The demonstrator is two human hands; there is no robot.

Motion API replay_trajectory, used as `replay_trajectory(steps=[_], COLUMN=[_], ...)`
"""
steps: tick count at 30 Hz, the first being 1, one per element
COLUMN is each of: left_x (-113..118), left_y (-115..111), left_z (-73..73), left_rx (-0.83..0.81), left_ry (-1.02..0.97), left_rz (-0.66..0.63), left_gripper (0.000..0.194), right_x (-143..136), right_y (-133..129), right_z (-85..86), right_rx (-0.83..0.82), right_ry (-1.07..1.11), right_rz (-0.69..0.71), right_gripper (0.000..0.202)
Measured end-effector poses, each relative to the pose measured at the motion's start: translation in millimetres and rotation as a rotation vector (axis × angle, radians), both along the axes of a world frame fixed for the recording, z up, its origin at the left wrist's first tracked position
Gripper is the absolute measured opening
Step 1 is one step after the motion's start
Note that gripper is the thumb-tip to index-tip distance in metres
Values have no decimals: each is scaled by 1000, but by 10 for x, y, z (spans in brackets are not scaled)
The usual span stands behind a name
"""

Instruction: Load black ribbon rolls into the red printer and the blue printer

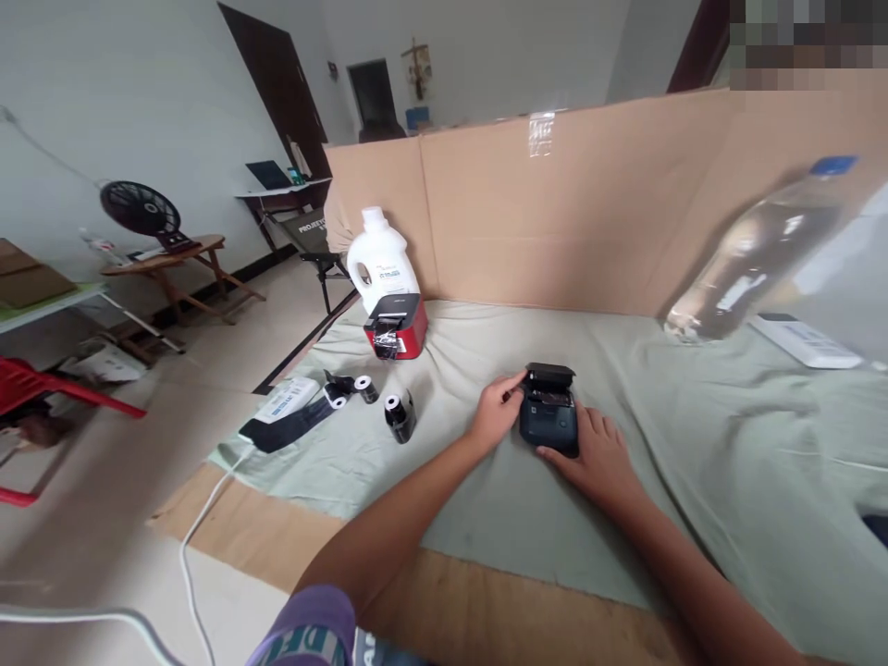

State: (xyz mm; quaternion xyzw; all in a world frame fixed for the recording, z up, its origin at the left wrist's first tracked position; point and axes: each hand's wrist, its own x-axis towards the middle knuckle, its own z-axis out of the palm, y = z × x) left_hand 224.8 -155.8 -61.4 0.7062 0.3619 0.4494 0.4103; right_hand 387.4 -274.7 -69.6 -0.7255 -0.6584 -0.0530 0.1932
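Resting a small dark device [549,427] with raised lid on the pale green cloth [486,518] over the tabletop [486,597]. Clamped along its right side and front by the right hand [598,449]; touched at its left by the left hand [497,416], too small to tell whether pinched. Flanked on the left by dark rolls [399,421], then, farther back, by a red-and-black box [414,326] before a white jug [388,264]. Backed by a cardboard screen [555,222].

Purple L sleeve [303,612] – wht/teal lettering [310,645]
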Motion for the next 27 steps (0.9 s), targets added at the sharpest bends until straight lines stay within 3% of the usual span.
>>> replay_trajectory(steps=[8,13,16,20,24,27], left_x=[67,135,233,451,654,644], left_y=[172,162,231,358,370,320], left_z=[169,431,653,860,968,1040], left_rx=[47,143,230,192,165,206], left_ry=[273,473,705,883,955,918], left_rz=[36,77,-64,-258,-311,-298], left_gripper=[46,39,28,10,20,19], right_x=[-31,-39,-52,-64,-67,-64], right_y=[-29,-33,-40,-51,-55,-55], right_z=[35,48,76,104,110,108], right_rx=[-2,-14,-23,-45,-54,-47], right_ry=[38,51,61,63,69,82], right_rz=[-14,-5,-9,-25,-22,-16], right_gripper=[88,88,87,86,88,87])
